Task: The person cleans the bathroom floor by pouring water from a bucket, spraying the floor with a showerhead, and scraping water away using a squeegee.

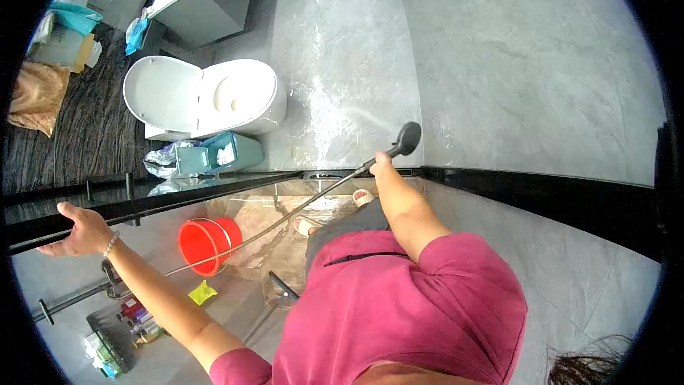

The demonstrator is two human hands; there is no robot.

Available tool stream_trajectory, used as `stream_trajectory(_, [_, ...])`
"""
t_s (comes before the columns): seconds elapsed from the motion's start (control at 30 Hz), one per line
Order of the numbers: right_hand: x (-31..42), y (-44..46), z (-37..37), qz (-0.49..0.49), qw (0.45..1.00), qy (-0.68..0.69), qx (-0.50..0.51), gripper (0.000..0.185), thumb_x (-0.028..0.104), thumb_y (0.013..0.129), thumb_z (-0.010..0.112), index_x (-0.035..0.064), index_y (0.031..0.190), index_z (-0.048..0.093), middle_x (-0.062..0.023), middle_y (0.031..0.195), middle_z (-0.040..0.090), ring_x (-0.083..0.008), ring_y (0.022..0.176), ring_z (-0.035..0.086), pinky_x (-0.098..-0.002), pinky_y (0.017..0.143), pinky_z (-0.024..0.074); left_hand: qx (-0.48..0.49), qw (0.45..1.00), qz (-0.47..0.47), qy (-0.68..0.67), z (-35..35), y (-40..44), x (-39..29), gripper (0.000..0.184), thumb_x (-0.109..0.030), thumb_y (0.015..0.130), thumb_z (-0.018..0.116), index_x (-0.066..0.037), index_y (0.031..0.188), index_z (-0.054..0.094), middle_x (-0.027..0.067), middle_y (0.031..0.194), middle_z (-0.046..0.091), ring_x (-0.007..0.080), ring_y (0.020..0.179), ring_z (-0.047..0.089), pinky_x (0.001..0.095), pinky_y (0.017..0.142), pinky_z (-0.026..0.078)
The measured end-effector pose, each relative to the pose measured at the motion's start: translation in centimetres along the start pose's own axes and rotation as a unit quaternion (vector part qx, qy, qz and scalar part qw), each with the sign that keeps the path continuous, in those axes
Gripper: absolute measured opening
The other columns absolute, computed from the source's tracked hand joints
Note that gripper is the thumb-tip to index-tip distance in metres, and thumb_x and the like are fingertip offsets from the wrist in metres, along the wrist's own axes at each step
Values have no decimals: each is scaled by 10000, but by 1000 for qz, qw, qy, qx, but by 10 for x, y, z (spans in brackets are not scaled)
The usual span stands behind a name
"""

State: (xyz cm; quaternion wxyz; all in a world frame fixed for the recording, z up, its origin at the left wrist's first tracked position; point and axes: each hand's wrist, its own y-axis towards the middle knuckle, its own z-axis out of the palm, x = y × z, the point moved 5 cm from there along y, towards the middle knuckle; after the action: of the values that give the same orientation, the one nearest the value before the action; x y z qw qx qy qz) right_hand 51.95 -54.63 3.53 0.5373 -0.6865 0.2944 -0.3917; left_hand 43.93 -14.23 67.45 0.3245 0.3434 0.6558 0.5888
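My right hand is wrapped round the handle of a black shower head, held over the doorway edge. A fine spray leaves it toward the wet grey floor, where water glistens. From its handle a long metal hose runs down left, past the red bucket. My left hand, with a bracelet at the wrist, is raised at far left with thumb and fingers apart. It lies against or just beside the black door frame; contact is hard to tell.
A toilet with its lid up stands beyond the frame, beside a teal bin. A grey cabinet is behind it. Near my feet are a squeegee, a yellow cloth and several bottles.
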Motion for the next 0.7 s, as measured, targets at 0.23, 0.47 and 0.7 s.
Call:
stream_trajectory(0.23, [11,-33,-4,-55,990,-121,-43,289,91,688,539,-20,947,480,-112,792,552,-208,631,518,-349,541,429,3,1000,-11,-26,2,0,4,837,-398,673,603,111,1183,176,271,1182,291,368,1059,355,392,898,311])
stream_trajectory(0.47, [7,7,24,-22,991,57,119,287,94,731,503,31,1000,423,-101,931,473,-217,797,468,-397,734,390,-22,999,44,16,0,1,2,789,-375,691,600,120,1162,206,261,1135,343,349,1025,390,370,869,349])
stream_trajectory(0.7, [66,-39,79,-101,961,210,152,271,84,715,519,18,955,412,-83,868,446,-199,782,449,-375,754,388,-7,998,-13,-64,-5,3,-9,824,-403,680,600,116,1179,199,275,1183,290,365,1068,351,397,890,323])
